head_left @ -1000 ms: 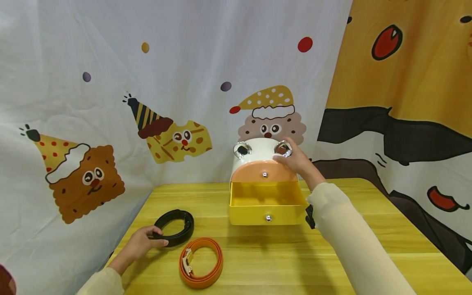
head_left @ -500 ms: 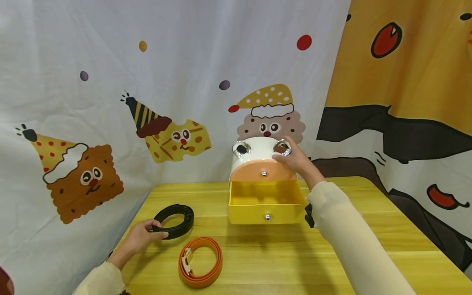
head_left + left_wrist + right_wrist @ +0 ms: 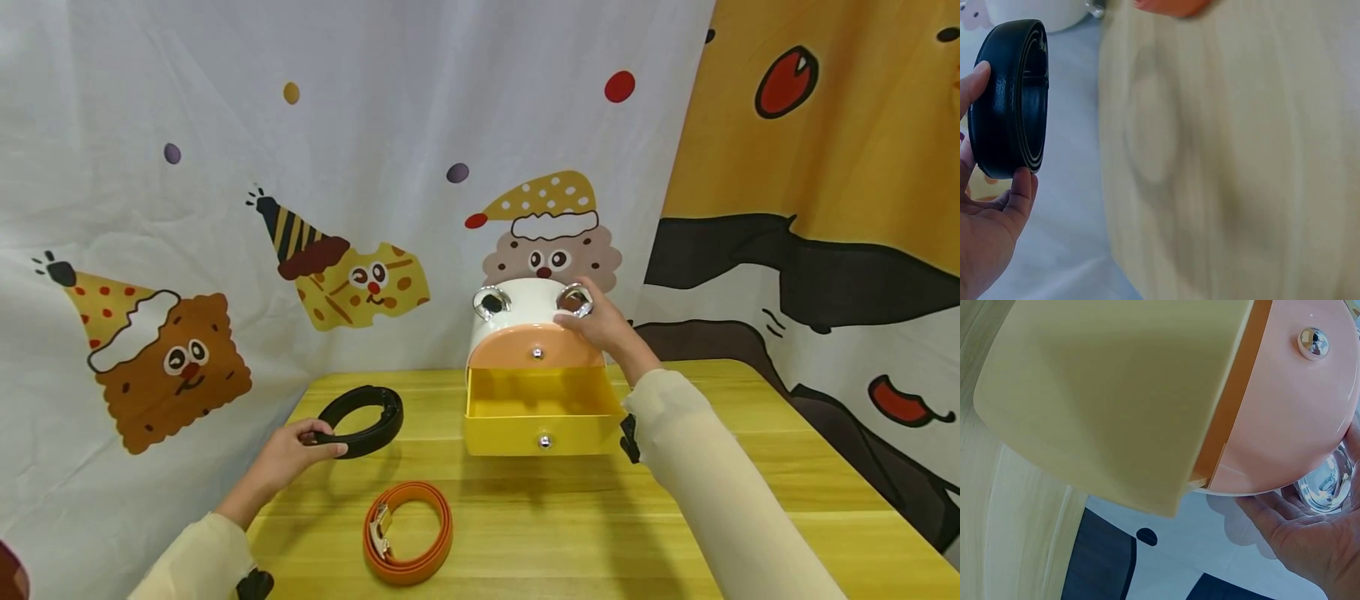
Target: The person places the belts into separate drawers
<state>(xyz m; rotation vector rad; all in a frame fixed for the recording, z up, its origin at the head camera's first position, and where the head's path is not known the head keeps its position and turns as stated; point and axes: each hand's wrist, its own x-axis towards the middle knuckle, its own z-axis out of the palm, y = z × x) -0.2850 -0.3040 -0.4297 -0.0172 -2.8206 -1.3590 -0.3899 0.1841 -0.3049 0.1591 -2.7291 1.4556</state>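
Note:
My left hand (image 3: 288, 457) pinches the near-left side of a coiled black belt (image 3: 372, 442) between thumb and fingers. The belt is raised above the table, its ring-shaped shadow falling on the wood in the left wrist view. Farther back stands a small animal-faced drawer box with a white top (image 3: 528, 298), silver ring eyes and a peach upper drawer (image 3: 502, 350). Its yellow lower drawer (image 3: 498, 436) is pulled out. My right hand (image 3: 606, 327) grips the box's upper right corner around one silver ring, thumb in front; some fingers are hidden behind.
A coiled orange belt (image 3: 405, 573) with a metal buckle lies on the wooden table (image 3: 540, 542), nearer me than the black one. Behind the table's back edge hangs a white curtain (image 3: 360, 150) printed with cartoon food figures.
The black belt has risen from the table, moving slightly away from me with my left hand. My right hand, the drawer box and the orange belt stay in place.

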